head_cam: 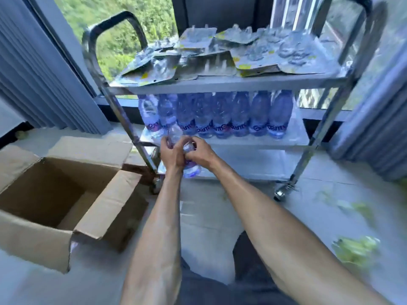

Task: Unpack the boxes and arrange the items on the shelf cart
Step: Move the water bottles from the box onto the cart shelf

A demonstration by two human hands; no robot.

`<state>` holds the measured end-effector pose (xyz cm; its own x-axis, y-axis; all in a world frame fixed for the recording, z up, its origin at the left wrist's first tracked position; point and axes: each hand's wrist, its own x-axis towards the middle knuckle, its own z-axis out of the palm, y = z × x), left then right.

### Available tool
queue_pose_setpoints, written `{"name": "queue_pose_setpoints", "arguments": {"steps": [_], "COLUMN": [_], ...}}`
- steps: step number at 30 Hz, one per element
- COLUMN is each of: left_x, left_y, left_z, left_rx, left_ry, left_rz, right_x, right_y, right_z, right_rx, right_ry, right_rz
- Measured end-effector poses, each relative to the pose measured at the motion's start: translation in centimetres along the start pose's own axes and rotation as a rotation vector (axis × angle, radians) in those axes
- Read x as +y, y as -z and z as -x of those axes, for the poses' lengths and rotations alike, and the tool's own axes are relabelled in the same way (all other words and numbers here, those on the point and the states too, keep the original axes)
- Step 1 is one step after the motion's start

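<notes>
Hands – left hand [170,154], right hand [201,154] – each grip a bottle [175,133]

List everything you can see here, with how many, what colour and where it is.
Steel three-tier shelf cart: one, silver, by the window.
Flat blister-pack cards: many, grey with yellow, top shelf.
Clear plastic water bottles with purple labels: at least eight, upright, middle shelf.
Held water bottles: apparently two, clear, in front of the middle shelf.
Open cardboard box: one, brown, floor, left.
Green scraps: several, floor, right.
Left hand: grips a bottle.
Right hand: grips a bottle.
</notes>
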<state>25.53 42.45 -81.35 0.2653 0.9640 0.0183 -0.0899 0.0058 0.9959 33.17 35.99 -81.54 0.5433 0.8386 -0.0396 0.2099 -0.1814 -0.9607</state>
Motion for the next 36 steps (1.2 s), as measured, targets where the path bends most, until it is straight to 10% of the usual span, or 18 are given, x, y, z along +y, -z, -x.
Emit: {"name": "queue_pose_setpoints", "arguments": {"steps": [11, 16, 25, 36], "left_x": [-1.4, -2.7, -7.8, -7.9], "left_y": [-13.0, -16.1, -19.7, -21.7], "left_z": [5.2, 3.4, 2.6, 2.2], "left_rx": [-0.449, -0.428, -0.609, -0.481], "left_ry": [0.021, -0.163, -0.334, -0.192], "left_rz": [-0.098, -0.573, -1.126, -1.170], "right_x": [4.3, 6.4, 7.0, 9.2], "right_y": [13.1, 16.3, 19.7, 20.3], "right_z": [2.8, 3.6, 1.4, 0.3], "right_rx": [0.458, 0.790, 0.850, 0.854], "right_ry": [-0.257, -0.270, -0.253, -0.135], "right_rz": [0.228, 0.029, 0.012, 0.249]}}
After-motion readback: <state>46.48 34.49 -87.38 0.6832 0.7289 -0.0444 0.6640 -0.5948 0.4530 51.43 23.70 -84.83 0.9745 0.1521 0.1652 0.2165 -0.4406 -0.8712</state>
